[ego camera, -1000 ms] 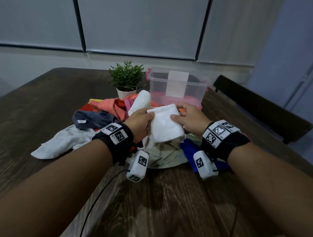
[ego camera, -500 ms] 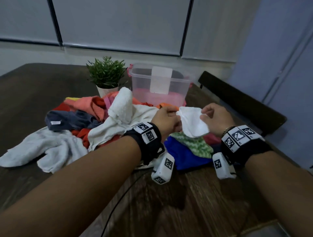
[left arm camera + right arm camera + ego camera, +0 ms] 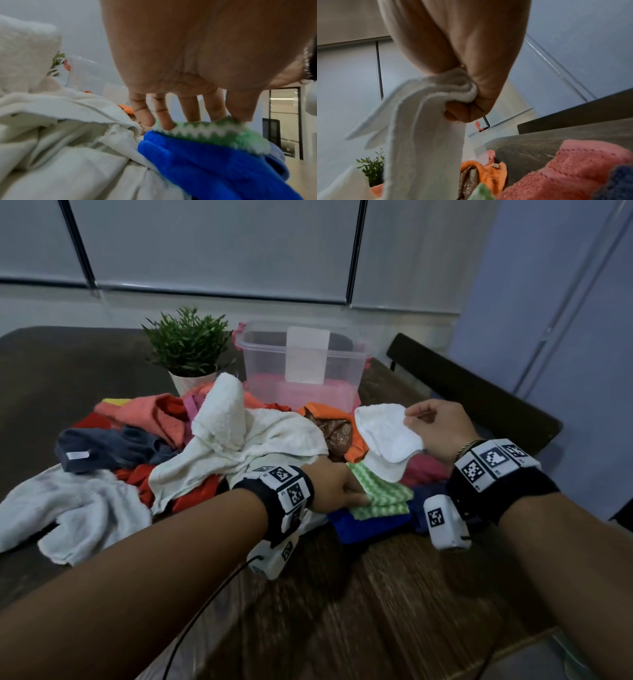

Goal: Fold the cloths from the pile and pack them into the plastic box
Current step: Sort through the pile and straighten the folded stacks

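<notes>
My right hand (image 3: 416,419) pinches a small folded white cloth (image 3: 387,440) by its top corner, and it hangs in the air over the right end of the pile. In the right wrist view, thumb and curled fingers (image 3: 458,108) grip the white cloth (image 3: 423,135). My left hand (image 3: 356,494) is down on a green-and-white zigzag cloth (image 3: 383,494). Its straight fingers (image 3: 164,121) and thumb touch the zigzag cloth (image 3: 214,134), which lies on a blue cloth (image 3: 205,162). The clear plastic box (image 3: 267,371) stands behind the pile with something pink at its bottom.
The pile (image 3: 239,440) of white, orange, red, grey and pink cloths spreads across the dark wooden table (image 3: 394,611). A potted plant (image 3: 188,344) stands left of the box. A dark chair back (image 3: 472,392) runs along the table's right side.
My left hand has let go of the white cloth and dropped onto the green zigzag cloth. My right hand alone now holds the white cloth, further right.
</notes>
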